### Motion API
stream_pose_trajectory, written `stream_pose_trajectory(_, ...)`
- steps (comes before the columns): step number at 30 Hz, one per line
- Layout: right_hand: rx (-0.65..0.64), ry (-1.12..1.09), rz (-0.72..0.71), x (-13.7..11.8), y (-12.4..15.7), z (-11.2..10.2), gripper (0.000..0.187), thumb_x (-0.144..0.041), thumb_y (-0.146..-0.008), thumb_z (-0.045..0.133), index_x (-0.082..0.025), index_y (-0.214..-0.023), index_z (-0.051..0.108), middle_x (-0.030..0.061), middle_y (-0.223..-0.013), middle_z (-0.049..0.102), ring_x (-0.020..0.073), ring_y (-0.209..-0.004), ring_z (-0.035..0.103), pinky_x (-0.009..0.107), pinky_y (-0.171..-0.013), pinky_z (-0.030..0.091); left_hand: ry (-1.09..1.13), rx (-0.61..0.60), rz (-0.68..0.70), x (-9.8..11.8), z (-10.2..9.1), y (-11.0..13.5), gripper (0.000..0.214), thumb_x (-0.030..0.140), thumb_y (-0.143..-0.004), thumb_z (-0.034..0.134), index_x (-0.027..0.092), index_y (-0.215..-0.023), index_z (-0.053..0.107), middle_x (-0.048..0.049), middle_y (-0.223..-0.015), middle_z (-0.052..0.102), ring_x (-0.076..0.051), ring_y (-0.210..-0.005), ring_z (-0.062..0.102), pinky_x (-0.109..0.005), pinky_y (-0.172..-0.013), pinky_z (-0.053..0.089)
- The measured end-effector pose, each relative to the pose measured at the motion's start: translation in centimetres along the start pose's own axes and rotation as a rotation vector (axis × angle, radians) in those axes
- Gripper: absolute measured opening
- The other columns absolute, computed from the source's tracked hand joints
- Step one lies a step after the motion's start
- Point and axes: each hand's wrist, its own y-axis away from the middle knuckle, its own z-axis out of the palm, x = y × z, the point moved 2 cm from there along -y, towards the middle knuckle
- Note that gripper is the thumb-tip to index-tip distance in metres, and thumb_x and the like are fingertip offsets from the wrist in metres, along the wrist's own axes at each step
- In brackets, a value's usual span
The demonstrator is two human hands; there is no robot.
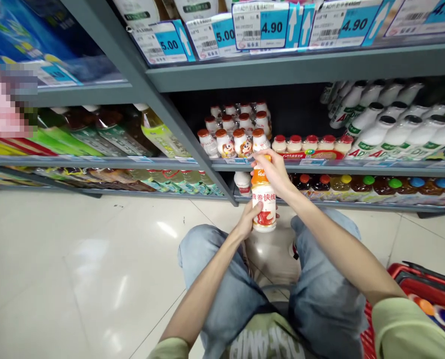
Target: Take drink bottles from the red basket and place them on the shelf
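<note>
A white drink bottle [264, 199] with an orange neck and red lettering is held upright between my two hands, in front of the lower shelves. My left hand [249, 217] is wrapped round its lower body, the thumb lying across the label. Up at the bottle's top, my right hand [271, 170] has its fingers closed around the orange cap and neck. Just behind the bottle stand small white bottles with orange caps [243, 142], packed together on the shelf. A white bottle [242, 182] sits on the lowest shelf, left of the held one.
To the right are red-capped small bottles [312, 143] and white bottles with black caps [386, 132]. Dark drinks with coloured caps [368, 183] line the bottom shelf. A red basket [397, 271] holding bottles stands at my right. Price tags [261, 27] edge the upper shelf.
</note>
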Motion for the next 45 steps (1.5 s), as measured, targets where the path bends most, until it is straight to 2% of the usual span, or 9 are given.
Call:
stream_pose_trajectory(7,-0.009,0.053,-0.017,0.40,-0.31,-0.26,0.031,-0.052,-0.083,0.072,-0.025,-0.091,0.059,-0.0034,-0.072,0.065,0.0129,-0.060,0.063,0.024,-0.055,0.051,0.087,0.046,-0.036,-0.01,0.52,-0.02,0.058,0.050,-0.071,0.082,0.008,-0.110,0.068,-0.0160,-0.090,0.077,-0.037,-0.090,0.076,-0.045,-0.082,0.061)
stream_pose_trajectory(11,-0.008,0.055,0.048,0.41,-0.47,-0.15,0.029,-0.050,-0.084,0.071,-0.024,-0.090,0.060,-0.0019,-0.073,0.065,0.0131,-0.056,0.062,0.025,-0.052,0.051,0.132,0.029,-0.062,-0.04,0.67,-0.06,0.057,0.042,-0.066,0.077,0.007,-0.109,0.069,-0.0168,-0.088,0.078,-0.041,-0.094,0.075,-0.051,-0.085,0.060)
stream_pose_trajectory(14,0.004,0.053,0.073,0.40,-0.43,-0.13,0.026,-0.046,-0.084,0.072,-0.024,-0.089,0.060,-0.0020,-0.071,0.065,0.0127,-0.054,0.062,0.025,-0.051,0.050,0.154,0.061,-0.053,-0.17,0.50,-0.19,0.056,0.032,-0.061,0.072,0.009,-0.112,0.069,-0.0154,-0.090,0.079,-0.041,-0.097,0.074,-0.054,-0.089,0.058)
stream_pose_trajectory(19,0.000,0.048,0.067,0.52,-0.31,-0.16,0.028,-0.048,-0.082,0.073,-0.024,-0.087,0.059,-0.0022,-0.072,0.065,0.0130,-0.056,0.063,0.025,-0.052,0.052,0.166,0.091,-0.047,-0.58,0.20,-0.31,0.055,0.028,-0.062,0.069,0.009,-0.114,0.069,-0.0148,-0.096,0.079,-0.040,-0.099,0.074,-0.051,-0.091,0.057)
stream_pose_trajectory(23,-0.012,0.051,0.080,0.62,-0.36,-0.20,0.029,-0.048,-0.082,0.073,-0.024,-0.088,0.058,-0.0023,-0.072,0.065,0.0138,-0.055,0.063,0.025,-0.050,0.051,0.155,0.056,-0.011,-0.60,0.27,-0.24,0.058,0.033,-0.062,0.077,0.009,-0.114,0.069,-0.0150,-0.094,0.079,-0.039,-0.094,0.075,-0.049,-0.088,0.058)
stream_pose_trajectory(27,-0.027,0.064,0.066,0.63,-0.38,-0.17,0.030,-0.050,-0.082,0.072,-0.024,-0.088,0.057,-0.0027,-0.072,0.065,0.0136,-0.057,0.063,0.025,-0.050,0.049,0.154,0.001,-0.048,-0.47,0.58,-0.03,0.063,0.048,-0.069,0.081,0.007,-0.115,0.069,-0.0165,-0.091,0.078,-0.037,-0.090,0.076,-0.048,-0.086,0.060)
stream_pose_trajectory(35,-0.022,0.086,0.075,0.50,-0.26,0.01,0.032,-0.052,-0.083,0.073,-0.024,-0.089,0.056,-0.0014,-0.074,0.064,0.0146,-0.059,0.063,0.027,-0.052,0.050,0.237,0.035,-0.138,-0.73,0.43,-0.09,0.061,0.061,-0.091,0.061,0.008,-0.119,0.069,-0.0161,-0.093,0.078,-0.033,-0.090,0.077,-0.045,-0.086,0.061)
stream_pose_trajectory(40,-0.018,0.094,0.077,0.51,-0.31,-0.07,0.030,-0.050,-0.082,0.072,-0.024,-0.090,0.059,-0.0024,-0.073,0.064,0.0142,-0.057,0.064,0.027,-0.052,0.051,0.298,0.027,-0.201,-0.78,0.37,-0.23,0.070,0.069,-0.096,0.047,0.008,-0.122,0.069,-0.0174,-0.096,0.078,-0.032,-0.091,0.077,-0.044,-0.085,0.061)
stream_pose_trajectory(45,-0.020,0.088,0.070,0.47,-0.31,-0.15,0.028,-0.048,-0.082,0.072,-0.024,-0.089,0.059,-0.0031,-0.072,0.064,0.0134,-0.057,0.064,0.026,-0.052,0.051,0.304,0.013,-0.201,-0.74,0.47,-0.23,0.071,0.069,-0.096,0.046,0.008,-0.123,0.069,-0.0178,-0.098,0.078,-0.032,-0.092,0.076,-0.044,-0.087,0.060)
